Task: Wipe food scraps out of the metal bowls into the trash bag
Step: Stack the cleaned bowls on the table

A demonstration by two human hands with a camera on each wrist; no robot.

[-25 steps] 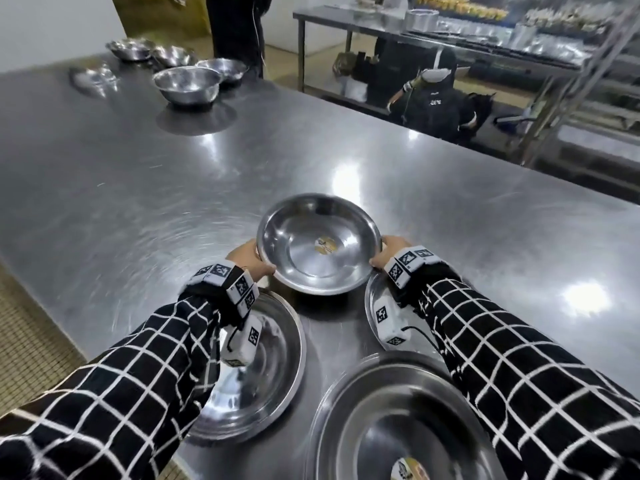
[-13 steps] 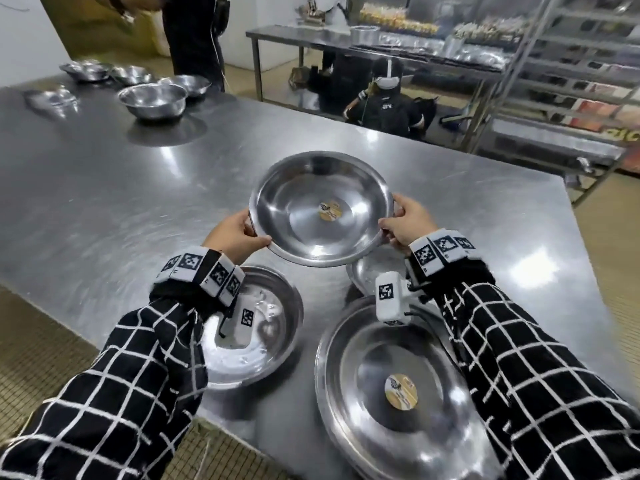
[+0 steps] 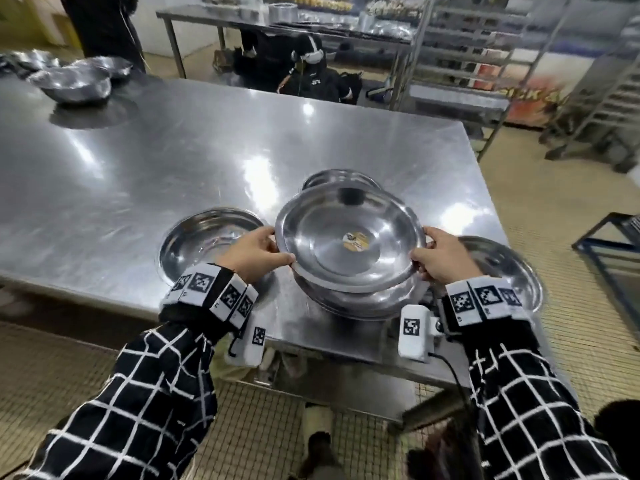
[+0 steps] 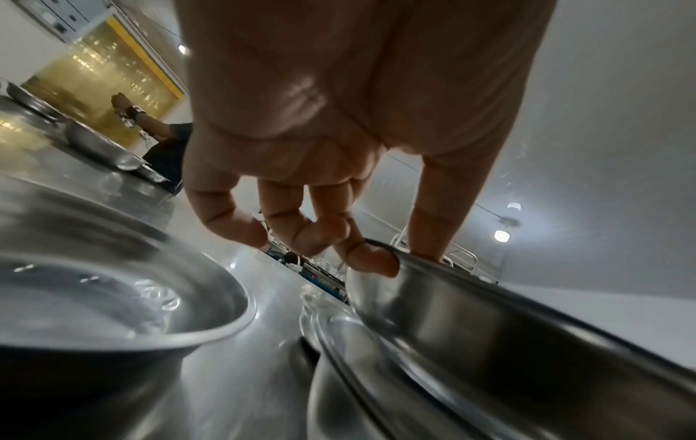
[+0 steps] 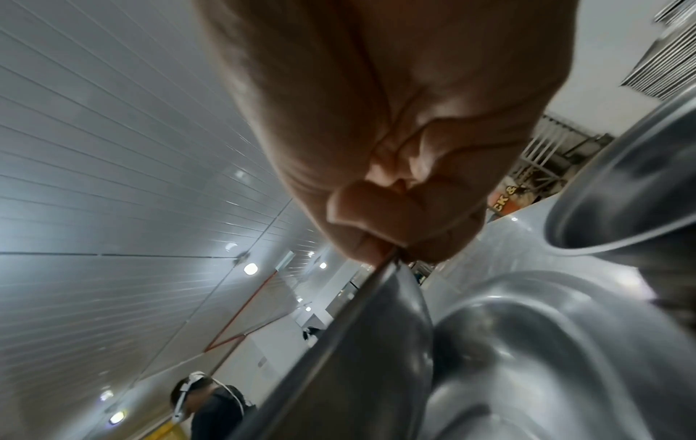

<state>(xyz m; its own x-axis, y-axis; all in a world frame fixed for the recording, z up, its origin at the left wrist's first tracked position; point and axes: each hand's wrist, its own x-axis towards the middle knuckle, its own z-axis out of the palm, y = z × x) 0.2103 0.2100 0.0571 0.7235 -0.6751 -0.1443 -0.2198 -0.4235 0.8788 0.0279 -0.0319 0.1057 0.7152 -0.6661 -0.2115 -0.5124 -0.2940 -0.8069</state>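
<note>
I hold a shiny metal bowl (image 3: 349, 233) with a round yellow sticker (image 3: 355, 241) in its bottom by both sides of its rim. My left hand (image 3: 258, 252) pinches the left rim (image 4: 433, 262), thumb on top. My right hand (image 3: 440, 254) pinches the right rim (image 5: 376, 277). The bowl hangs just over a larger bowl (image 3: 367, 303) near the table's front edge. Another bowl (image 3: 204, 237) sits to the left, one (image 3: 502, 268) to the right, and one (image 3: 341, 178) behind. No trash bag is in view.
The steel table (image 3: 173, 161) stretches away to the left, with several more bowls (image 3: 76, 81) at its far left end. People stand and sit beyond the table. Metal racks (image 3: 519, 46) line the right side. Tiled floor lies below the table's front edge.
Both hands have carried the stickered bowl up off the table, back and to the right. It now hangs over the larger bowl. My head has turned right.
</note>
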